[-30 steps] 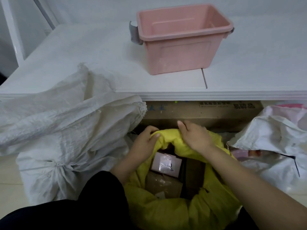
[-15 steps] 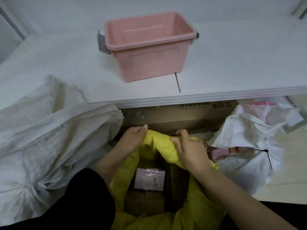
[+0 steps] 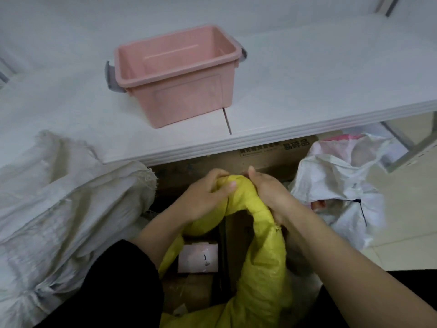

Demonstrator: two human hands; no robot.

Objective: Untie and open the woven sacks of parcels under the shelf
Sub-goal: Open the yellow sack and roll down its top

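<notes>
Both hands gripped the rolled rim of the yellow sack (image 3: pixel 262 268): the left hand (image 3: pixel 205 196) curled over the roll, the right hand (image 3: pixel 268 189) clasped it just beside. The sack stood on the floor below the shelf (image 3: pixel 307 95) edge, long axis upright, mouth facing up, holding a pale parcel (image 3: pixel 198 258) and brown cartons (image 3: pixel 189 293). A pink bin (image 3: pixel 177 91) sat on the shelf. A tied white sack (image 3: pixel 71 197) lay to the left.

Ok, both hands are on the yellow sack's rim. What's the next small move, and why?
Probably roll the bunched far rim down and outward, away from the body. The left hand and right hand both grip it, humped over the mouth of the yellow sack, where a pale parcel shows; folding it back should hold the mouth open.
</notes>
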